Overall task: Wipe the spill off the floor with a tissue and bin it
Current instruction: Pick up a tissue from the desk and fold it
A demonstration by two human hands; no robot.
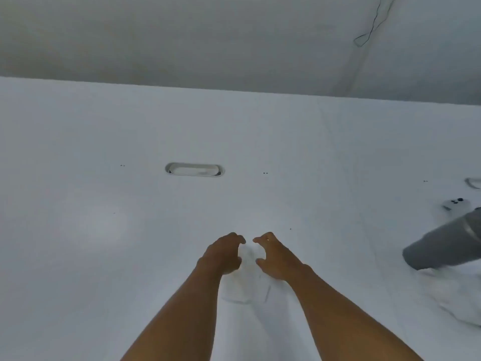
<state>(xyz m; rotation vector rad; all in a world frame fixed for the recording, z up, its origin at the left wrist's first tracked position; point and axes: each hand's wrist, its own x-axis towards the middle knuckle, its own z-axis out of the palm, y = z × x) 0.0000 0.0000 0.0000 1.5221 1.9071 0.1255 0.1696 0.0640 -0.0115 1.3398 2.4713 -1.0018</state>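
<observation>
A white tissue [248, 277] lies crumpled on the white surface, hard to tell apart from it. My left hand [223, 252] hovers at its left edge with curled fingers. On the tissue's right side is my right hand [274, 256], finger and thumb spread. Both hands frame its far end, and neither clearly grips it. A grey bin [447, 243] leans in at the right edge, about an arm's width from my right hand. No spill can be made out.
An oval cut-out [194, 169] sits in the white surface ahead of my hands. A small white device with dark buttons [456, 203] lies beyond the bin. Crumpled white material [460, 300] lies below the bin. A thin cable [374, 24] hangs on the grey wall behind.
</observation>
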